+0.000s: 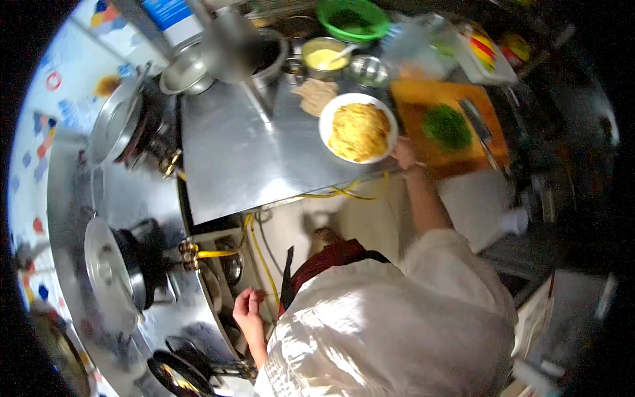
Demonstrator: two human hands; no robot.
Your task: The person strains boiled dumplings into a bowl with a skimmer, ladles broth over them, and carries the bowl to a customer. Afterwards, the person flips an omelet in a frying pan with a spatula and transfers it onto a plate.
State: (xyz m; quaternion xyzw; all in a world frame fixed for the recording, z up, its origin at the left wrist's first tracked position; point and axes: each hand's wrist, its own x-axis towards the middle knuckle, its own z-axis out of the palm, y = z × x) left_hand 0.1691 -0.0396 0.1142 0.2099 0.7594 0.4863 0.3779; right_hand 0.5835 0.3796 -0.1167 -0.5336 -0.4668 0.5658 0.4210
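In the head view my right hand (405,153) grips the lower right rim of a white plate (324,126). A mound of yellow cooked food (359,131) covers the plate; its exact kind is hard to make out. The plate is at the right part of the steel counter (231,159), beside an orange cutting board (413,99). Chopped green herbs (446,128) and a knife (477,126) lie on that board. My left hand (249,316) hangs low at my side, near the stove edge, fingers loosely bent and apart, with nothing visible in it.
Woks (109,261) and a pan (178,374) sit along the stove at left. A yellow hose (261,255) runs below the counter edge. At the back are a pot of yellow liquid (324,54), a green basin (354,20) and a beige cloth (315,96). A blurred upright pole (254,99) stands on the counter.
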